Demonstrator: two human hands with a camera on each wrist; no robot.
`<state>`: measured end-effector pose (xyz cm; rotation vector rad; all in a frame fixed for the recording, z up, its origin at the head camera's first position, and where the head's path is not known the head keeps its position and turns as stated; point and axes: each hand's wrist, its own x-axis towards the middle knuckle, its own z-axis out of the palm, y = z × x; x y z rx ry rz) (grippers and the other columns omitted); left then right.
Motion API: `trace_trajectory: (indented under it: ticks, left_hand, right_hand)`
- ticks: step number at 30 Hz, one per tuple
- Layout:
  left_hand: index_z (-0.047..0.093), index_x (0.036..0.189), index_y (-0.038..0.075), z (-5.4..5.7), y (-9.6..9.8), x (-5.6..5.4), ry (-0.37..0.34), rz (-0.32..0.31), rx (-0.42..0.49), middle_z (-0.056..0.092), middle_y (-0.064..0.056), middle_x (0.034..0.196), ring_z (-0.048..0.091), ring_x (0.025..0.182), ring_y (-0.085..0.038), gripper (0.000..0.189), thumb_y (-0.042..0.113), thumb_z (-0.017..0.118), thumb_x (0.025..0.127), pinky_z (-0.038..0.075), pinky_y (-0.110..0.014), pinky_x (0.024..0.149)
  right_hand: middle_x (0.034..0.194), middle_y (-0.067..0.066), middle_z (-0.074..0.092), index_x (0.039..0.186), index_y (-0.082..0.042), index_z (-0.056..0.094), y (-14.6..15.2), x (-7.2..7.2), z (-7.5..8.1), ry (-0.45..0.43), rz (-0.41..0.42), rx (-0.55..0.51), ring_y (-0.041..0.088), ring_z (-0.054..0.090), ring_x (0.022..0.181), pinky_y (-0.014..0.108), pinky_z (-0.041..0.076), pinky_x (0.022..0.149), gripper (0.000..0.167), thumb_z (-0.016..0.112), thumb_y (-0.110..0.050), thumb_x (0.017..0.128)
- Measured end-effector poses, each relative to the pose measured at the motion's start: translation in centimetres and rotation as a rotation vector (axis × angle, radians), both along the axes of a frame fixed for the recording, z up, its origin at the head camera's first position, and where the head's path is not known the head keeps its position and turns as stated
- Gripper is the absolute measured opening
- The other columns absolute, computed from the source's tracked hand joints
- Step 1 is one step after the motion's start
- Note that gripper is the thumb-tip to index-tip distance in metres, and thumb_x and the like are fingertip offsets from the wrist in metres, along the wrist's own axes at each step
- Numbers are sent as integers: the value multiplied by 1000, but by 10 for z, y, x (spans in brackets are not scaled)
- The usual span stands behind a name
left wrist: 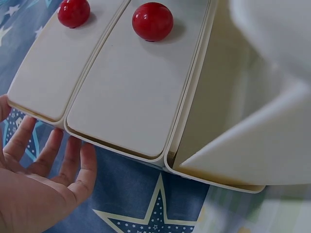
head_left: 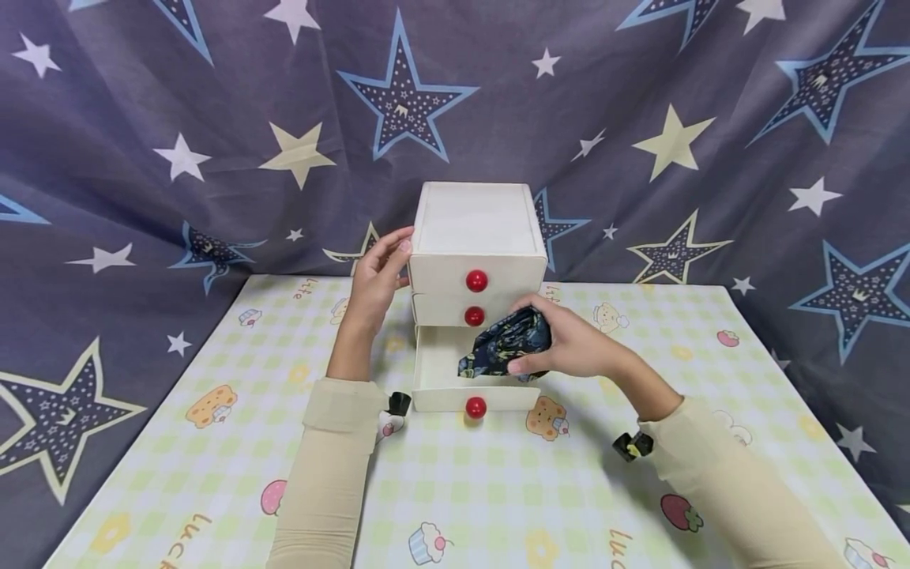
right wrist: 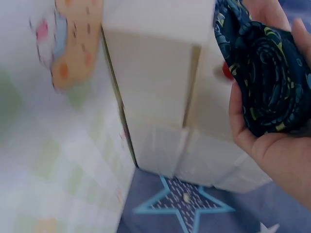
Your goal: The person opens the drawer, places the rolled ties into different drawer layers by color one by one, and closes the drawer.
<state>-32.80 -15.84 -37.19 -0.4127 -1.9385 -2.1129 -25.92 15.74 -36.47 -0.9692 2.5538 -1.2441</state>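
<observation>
A white three-drawer cabinet [head_left: 478, 217] with round red knobs stands on the table. Its bottom drawer [head_left: 444, 399] is pulled out; the upper two are closed. My right hand [head_left: 572, 340] grips a rolled-up dark blue patterned necktie [head_left: 508, 344] over that drawer. In the right wrist view, the necktie's coil [right wrist: 269, 73] lies between thumb and fingers, its loose end extending past them. My left hand [head_left: 380, 276] rests against the cabinet's left side, and in the left wrist view its fingers [left wrist: 70, 160] are spread along the edge of the upper drawers.
A checked tablecloth [head_left: 235, 474] printed with bears, cakes and strawberries covers the table. Behind the cabinet hangs a dark curtain [head_left: 498, 47] with stars. Dark wrist-worn devices [head_left: 633, 446] sit near both cuffs.
</observation>
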Motion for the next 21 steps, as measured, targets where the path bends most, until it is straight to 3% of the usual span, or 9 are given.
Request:
trace_trajectory:
  ticks: [4,10,18,21]
  left_hand:
    - [58,146,12,0,-1,0,-2,3,-2,59,-2,128,58,113,-18,47,33,63,104,53,-41,87]
    - [59,145,14,1,-1,0,5,8,1,60,-3,127,59,113,-18,45,33,63,104,53,-46,89]
    - [60,144,15,0,0,1,3,14,-11,61,-2,126,60,113,-19,46,35,63,103,53,-43,89]
    - [60,145,15,-1,-1,1,3,12,-16,60,-3,128,59,115,-19,46,36,63,104,52,-46,90]
  right_hand:
    - [125,9,60,133,-14,49,-12,3,-14,-139,-34,-82,25,61,112,47,46,101,65,89,-25,83]
    - [122,17,64,138,-6,41,-25,5,-27,-364,-64,-211,26,68,103,39,57,88,63,81,-18,91]
    - [117,11,54,136,0,43,-35,1,-36,-503,-140,-261,24,53,108,40,44,99,50,62,-13,91]
    - [128,12,49,137,2,42,-37,-2,-40,-600,-137,-298,26,48,118,44,42,103,52,63,-14,92]
